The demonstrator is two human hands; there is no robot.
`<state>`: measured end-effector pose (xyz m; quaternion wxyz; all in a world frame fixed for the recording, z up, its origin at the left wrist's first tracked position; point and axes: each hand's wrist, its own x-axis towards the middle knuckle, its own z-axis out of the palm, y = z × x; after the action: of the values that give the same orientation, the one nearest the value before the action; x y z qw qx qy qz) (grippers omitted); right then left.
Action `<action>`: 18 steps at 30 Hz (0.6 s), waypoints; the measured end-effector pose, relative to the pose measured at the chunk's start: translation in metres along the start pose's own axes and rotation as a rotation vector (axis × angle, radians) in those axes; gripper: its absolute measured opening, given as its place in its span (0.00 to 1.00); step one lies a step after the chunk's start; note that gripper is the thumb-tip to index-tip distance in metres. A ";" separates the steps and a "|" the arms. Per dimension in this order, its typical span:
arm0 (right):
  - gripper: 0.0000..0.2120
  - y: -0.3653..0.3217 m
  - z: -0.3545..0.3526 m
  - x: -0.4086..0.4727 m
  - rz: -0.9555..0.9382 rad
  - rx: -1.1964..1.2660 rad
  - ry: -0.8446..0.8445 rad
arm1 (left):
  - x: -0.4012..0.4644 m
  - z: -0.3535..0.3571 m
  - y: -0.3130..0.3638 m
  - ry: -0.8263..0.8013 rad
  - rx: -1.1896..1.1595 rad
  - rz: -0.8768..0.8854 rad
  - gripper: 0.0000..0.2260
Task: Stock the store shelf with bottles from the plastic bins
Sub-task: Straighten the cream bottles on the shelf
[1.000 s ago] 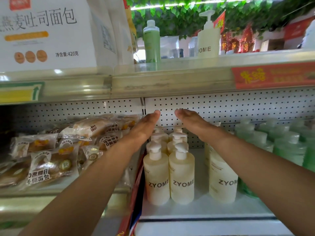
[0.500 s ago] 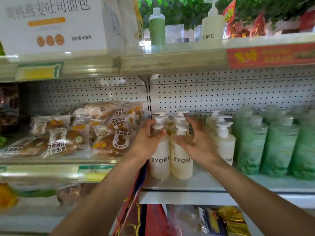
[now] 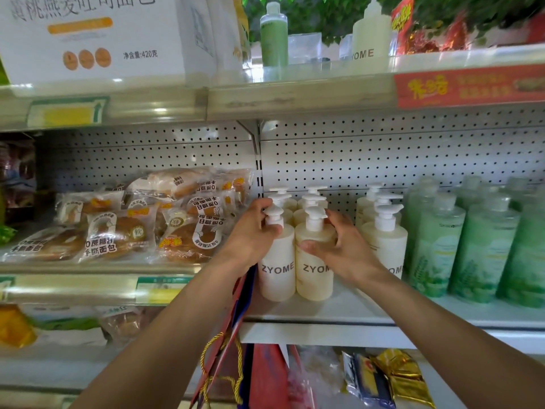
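Two rows of cream ZYOME pump bottles stand on the white shelf [image 3: 339,312]. My left hand [image 3: 252,234] grips the shoulder of the front left bottle [image 3: 277,273], fingers curled round it below the pump. My right hand [image 3: 342,246] grips the front right bottle [image 3: 313,276], thumb on its front, fingers round its right side. Both bottles stand upright and touch each other. More ZYOME bottles are lined up behind them. A third row of ZYOME bottles [image 3: 386,240] stands just to the right.
Green bottles [image 3: 477,249] fill the shelf's right part. Packaged bread [image 3: 118,228] lies on the left shelf. Above, a green bottle [image 3: 273,36], a ZYOME bottle [image 3: 371,39] and a white box [image 3: 97,36]. A red bag [image 3: 236,349] hangs below my left arm.
My hands came down from the back of the shelf onto the two front bottles and closed round them. The view pulled back and tilted lower.
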<state>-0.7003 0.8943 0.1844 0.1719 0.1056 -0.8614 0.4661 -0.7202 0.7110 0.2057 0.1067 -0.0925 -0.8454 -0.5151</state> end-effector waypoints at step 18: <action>0.37 0.009 0.002 -0.021 -0.156 -0.054 0.098 | -0.012 0.000 0.022 0.097 0.438 0.143 0.28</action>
<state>-0.6841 0.8981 0.1683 0.2526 0.1448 -0.8533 0.4326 -0.7022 0.7204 0.2215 0.2006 -0.1019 -0.9222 -0.3144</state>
